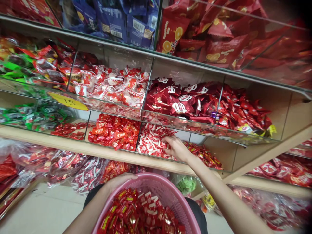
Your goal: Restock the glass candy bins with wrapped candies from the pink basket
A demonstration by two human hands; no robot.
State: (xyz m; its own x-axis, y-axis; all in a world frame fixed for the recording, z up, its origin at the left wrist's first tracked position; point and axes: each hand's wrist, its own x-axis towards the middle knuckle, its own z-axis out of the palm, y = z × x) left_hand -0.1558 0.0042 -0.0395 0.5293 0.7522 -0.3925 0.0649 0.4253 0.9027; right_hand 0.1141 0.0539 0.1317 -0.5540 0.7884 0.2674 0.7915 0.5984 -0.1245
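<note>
My left hand (121,180) holds the left rim of a pink plastic basket (168,184), its fingers wrapped over the edge. Inside the basket lie red wrapped candies (122,211) and red-and-white ones (151,204). My right hand (174,147) reaches into a lower shelf compartment of small red-and-white candies (151,139), fingertips touching the pile. Those fingers are bent and slightly apart, and no candy is visible in them. Left of that compartment, behind a divider, sit orange-red candies (115,131).
Glass-fronted shelves rise ahead, with dark red packets (180,100), blue bags (112,22) and a yellow price tag (69,101). A wooden shelf edge (97,149) runs above bagged candies (87,174) on the floor. A slanted wooden post (273,154) stands at right.
</note>
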